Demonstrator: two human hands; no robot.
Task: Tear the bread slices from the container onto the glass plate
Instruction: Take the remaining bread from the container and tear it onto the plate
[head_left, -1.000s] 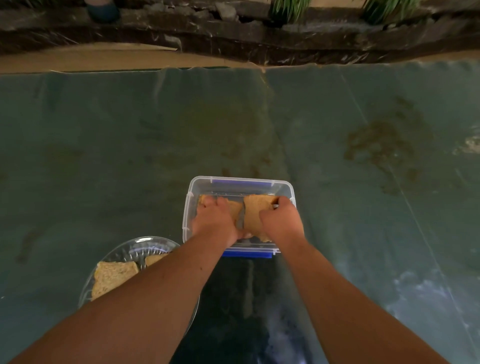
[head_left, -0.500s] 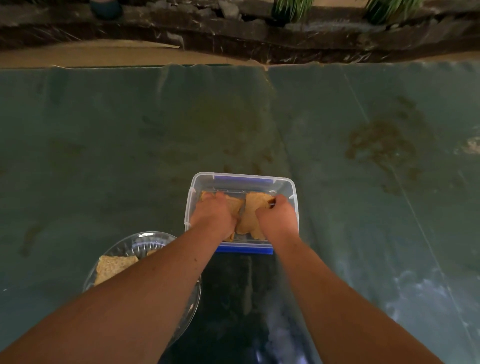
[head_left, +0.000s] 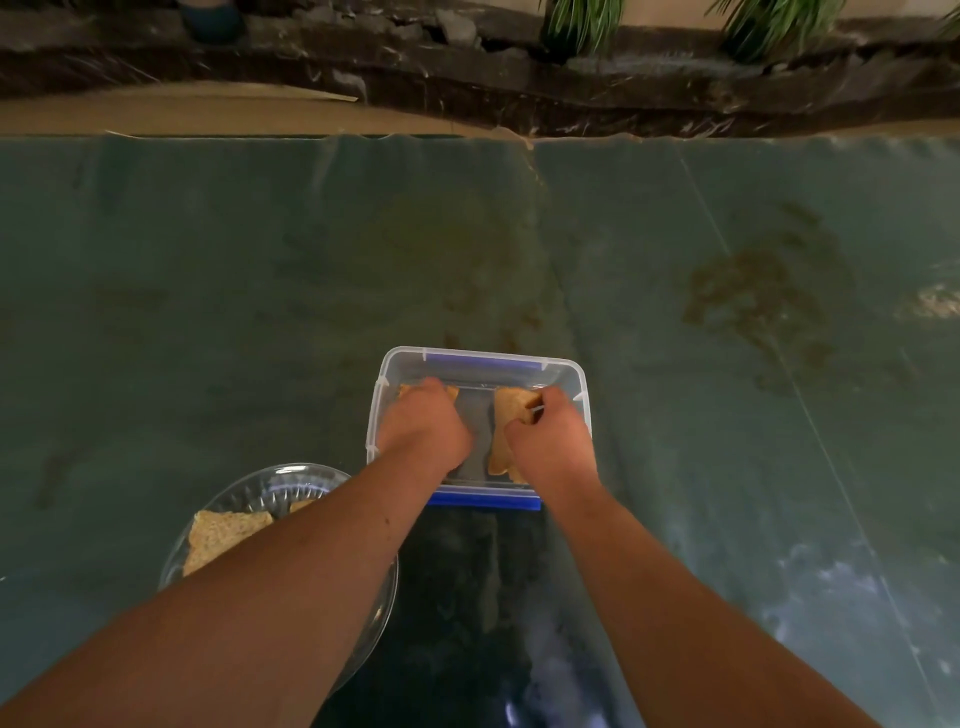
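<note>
A clear plastic container (head_left: 480, 366) with blue clips sits on the green sheet in front of me. Both hands are inside it. My left hand (head_left: 423, 428) grips one torn piece of bread (head_left: 404, 389), mostly hidden under the fingers. My right hand (head_left: 550, 434) grips the other bread piece (head_left: 506, 415). A bare gap of container floor shows between the two pieces. The glass plate (head_left: 283, 480) lies at the lower left, partly under my left forearm, with a torn bread piece (head_left: 223, 532) on it.
A green sheet (head_left: 208, 312) covers the surface, stained brown at the right. A dark patch (head_left: 467, 597) lies just below the container. Beyond the sheet's far edge run a sandy strip, a dark stone ledge (head_left: 467, 88) and plants.
The two bread pieces, touching a second ago, have been pulled apart sideways; a wide gap now shows between them. My hands have spread left and right.
</note>
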